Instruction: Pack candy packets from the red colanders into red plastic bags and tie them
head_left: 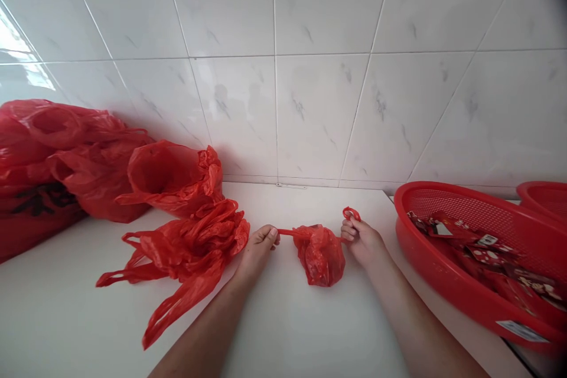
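Note:
A small, filled red plastic bag [319, 254] lies on the white counter [283, 319] between my hands. My left hand [260, 243] is closed in a pinch on the bag's left handle, which is stretched taut. My right hand [362, 239] is closed on the right handle, whose loop sticks up above my fingers. The two handles are pulled apart sideways over the bag's top.
A loose pile of empty red plastic bags [186, 254] lies to the left, with larger red bags [66, 159] behind it against the tiled wall [310, 71]. A red mesh basket [447, 277] with small red packets [482, 254] sits at the right; another red basket [547, 192] is behind it.

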